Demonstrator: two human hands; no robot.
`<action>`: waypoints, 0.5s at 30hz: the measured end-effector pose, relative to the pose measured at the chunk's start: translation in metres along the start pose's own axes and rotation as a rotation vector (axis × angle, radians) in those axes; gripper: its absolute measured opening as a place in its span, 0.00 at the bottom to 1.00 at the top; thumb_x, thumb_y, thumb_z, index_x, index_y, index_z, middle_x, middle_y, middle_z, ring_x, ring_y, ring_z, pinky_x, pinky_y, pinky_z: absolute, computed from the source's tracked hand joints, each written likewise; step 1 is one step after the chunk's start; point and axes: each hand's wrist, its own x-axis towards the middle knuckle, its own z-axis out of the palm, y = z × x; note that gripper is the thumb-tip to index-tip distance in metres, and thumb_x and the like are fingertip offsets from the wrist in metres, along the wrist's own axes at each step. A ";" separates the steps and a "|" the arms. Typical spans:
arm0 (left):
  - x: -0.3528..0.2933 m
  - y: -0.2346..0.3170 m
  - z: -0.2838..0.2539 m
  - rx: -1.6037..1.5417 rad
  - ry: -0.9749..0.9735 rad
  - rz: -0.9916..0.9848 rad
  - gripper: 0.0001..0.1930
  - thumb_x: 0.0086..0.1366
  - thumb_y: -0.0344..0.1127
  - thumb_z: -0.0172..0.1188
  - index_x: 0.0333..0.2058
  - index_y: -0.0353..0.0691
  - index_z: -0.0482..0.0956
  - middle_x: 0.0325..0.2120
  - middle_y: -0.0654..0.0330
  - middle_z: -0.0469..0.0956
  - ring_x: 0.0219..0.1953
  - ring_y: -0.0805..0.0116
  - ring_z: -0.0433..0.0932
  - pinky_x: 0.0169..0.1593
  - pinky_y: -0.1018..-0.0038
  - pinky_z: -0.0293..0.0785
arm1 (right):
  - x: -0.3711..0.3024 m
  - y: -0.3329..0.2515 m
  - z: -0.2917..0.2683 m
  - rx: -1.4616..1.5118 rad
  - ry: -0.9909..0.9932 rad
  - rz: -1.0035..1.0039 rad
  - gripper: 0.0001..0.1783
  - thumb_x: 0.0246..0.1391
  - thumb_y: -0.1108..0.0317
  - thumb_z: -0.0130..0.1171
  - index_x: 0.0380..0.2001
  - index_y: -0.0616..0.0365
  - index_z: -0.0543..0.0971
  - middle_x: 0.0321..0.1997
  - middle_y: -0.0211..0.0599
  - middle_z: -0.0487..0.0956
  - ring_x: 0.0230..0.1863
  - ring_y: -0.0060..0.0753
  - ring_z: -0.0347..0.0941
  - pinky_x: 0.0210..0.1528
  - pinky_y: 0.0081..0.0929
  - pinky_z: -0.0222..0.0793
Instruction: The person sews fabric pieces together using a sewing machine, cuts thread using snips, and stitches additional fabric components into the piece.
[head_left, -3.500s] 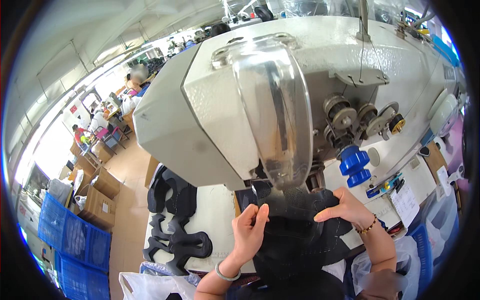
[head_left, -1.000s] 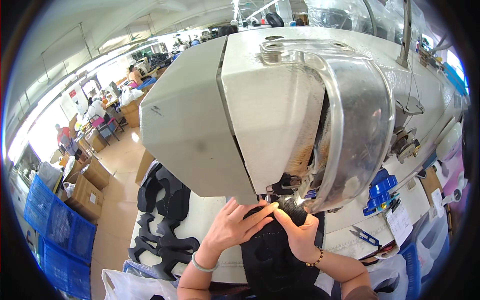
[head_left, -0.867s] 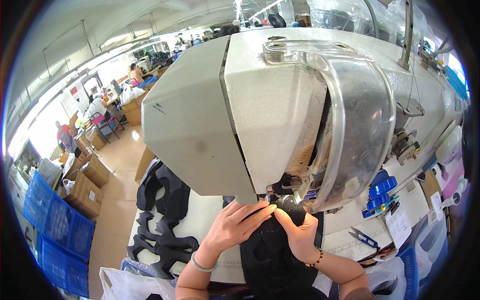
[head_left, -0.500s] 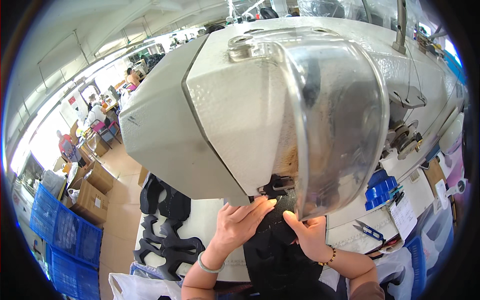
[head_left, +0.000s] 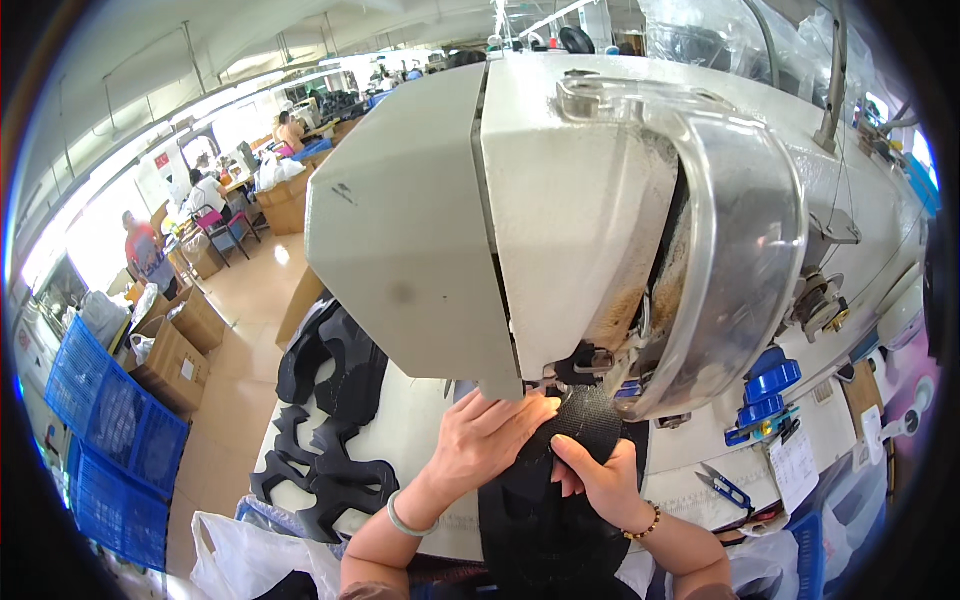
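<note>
A large off-white sewing machine [head_left: 580, 230] fills the middle of the view, with a clear curved guard [head_left: 745, 240] at its front. Beneath its head lies a black mesh fabric piece [head_left: 588, 425], part of a bigger black workpiece that hangs toward me. My left hand [head_left: 488, 440], with a pale bangle at the wrist, holds the piece from the left, fingertips close to the needle area. My right hand [head_left: 603, 478], wearing a beaded bracelet, pinches the piece's lower right part, thumb on top. The machine head hides the needle.
Black cut pieces [head_left: 345, 470] are spread along the table's left side. Right of the machine are a blue plastic part [head_left: 768, 385], thread snips [head_left: 725, 488] and a paper slip [head_left: 795, 470]. Blue crates [head_left: 115, 430] and cardboard boxes [head_left: 170, 365] stand on the floor at left; other people sit farther back.
The view has shifted, so the machine appears farther right and more of the guard's inside shows. My right thumb now lies lower on the fabric; both hands stay on the piece.
</note>
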 end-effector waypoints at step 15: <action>0.002 0.019 0.002 0.144 -0.163 0.040 0.14 0.48 0.23 0.63 0.37 0.37 0.79 0.34 0.58 0.78 0.35 0.60 0.78 0.39 0.70 0.74 | 0.000 0.006 -0.017 0.103 0.229 0.041 0.12 0.54 0.69 0.57 0.18 0.60 0.74 0.13 0.30 0.72 0.10 0.19 0.65 0.10 0.16 0.57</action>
